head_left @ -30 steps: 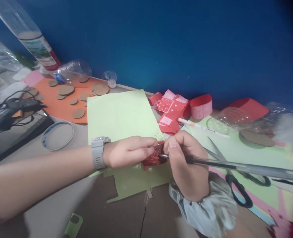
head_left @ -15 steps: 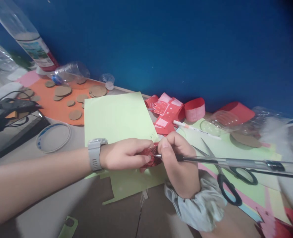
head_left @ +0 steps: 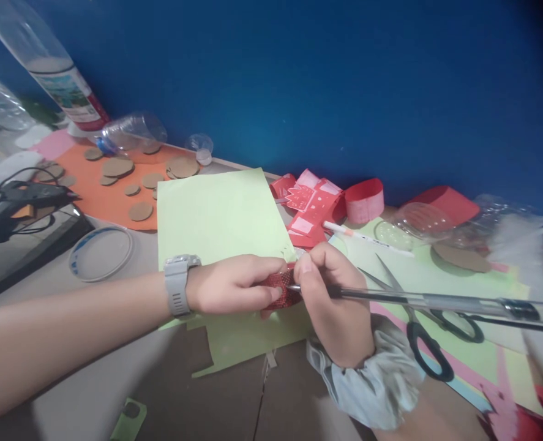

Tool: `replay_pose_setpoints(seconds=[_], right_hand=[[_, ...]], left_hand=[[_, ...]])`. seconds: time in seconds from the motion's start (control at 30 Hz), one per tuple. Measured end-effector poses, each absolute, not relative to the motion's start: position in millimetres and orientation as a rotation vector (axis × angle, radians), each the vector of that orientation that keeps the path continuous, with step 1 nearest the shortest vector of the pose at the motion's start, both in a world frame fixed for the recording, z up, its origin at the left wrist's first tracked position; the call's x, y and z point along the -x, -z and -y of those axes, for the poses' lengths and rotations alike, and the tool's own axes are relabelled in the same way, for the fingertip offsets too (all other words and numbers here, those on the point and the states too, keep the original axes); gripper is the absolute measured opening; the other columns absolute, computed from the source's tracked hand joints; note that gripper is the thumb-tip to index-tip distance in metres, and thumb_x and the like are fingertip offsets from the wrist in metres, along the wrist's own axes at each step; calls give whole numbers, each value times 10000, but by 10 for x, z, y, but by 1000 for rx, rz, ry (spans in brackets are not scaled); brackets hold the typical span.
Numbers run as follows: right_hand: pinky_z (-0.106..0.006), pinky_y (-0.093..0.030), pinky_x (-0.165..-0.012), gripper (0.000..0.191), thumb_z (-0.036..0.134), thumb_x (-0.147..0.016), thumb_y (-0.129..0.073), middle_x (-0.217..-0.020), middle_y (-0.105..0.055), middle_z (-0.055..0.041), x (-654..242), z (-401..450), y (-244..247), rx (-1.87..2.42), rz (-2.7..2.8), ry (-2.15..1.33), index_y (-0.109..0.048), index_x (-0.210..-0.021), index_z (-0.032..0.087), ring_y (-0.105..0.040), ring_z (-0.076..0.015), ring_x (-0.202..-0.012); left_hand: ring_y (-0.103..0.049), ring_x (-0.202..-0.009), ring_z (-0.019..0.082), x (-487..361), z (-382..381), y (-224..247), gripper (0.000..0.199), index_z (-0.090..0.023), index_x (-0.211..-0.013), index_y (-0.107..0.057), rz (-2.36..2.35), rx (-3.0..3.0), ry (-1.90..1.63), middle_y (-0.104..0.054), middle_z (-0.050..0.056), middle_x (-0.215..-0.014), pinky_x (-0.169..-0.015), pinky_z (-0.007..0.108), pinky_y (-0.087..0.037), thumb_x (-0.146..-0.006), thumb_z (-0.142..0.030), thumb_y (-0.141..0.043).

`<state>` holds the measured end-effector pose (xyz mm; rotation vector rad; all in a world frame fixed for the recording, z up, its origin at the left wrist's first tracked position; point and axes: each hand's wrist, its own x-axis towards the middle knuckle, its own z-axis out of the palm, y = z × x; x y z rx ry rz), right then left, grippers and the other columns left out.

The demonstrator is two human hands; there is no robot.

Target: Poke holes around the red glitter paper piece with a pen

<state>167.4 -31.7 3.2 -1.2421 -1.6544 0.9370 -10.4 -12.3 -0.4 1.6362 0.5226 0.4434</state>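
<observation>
My left hand, with a grey watch on its wrist, pinches a small red-and-black patterned piece; its kind is partly hidden by my fingers. In my right hand is a pen with a clear barrel, held near its point. The tip touches or nearly touches the patterned piece. Both hands are over the light green paper sheet and another green sheet under it. To the right of my right hand, open scissors with black handles lie on coloured paper.
Cardboard discs lie on an orange sheet at the back left, by plastic bottles. A tape ring and a black corded tool are left. Red paper cutouts and a white marker lie near the blue wall.
The whole view has shifted very slightly. Both hands, the patterned piece and the pen keep nearly the same positions.
</observation>
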Motion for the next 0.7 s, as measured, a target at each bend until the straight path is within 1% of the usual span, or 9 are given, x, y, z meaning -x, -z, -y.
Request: replay_pose_setpoints(seconds=[0.33, 0.7], right_hand=[[-235, -299, -471, 266, 152, -866, -446, -554, -355, 53, -1674, 316, -29, 1239, 1665, -934, -372, -616, 206, -335, -93, -508], [-234, -302, -468, 266, 162, -869, -441, -547, -362, 48, -1658, 312, -53, 1243, 1664, -918, -391, -611, 202, -339, -94, -500]], left_hand=[[-558, -666, 123, 110, 120, 10, 92, -166, -851, -440, -535, -1665, -439, -594, 15, -753, -650, 223, -466, -937, -170, -408], [-554, -664, 120, 100, 121, 6, 82, -163, -862, -444, -528, -1650, -449, -575, 13, -756, -651, 220, -469, -934, -162, -405]])
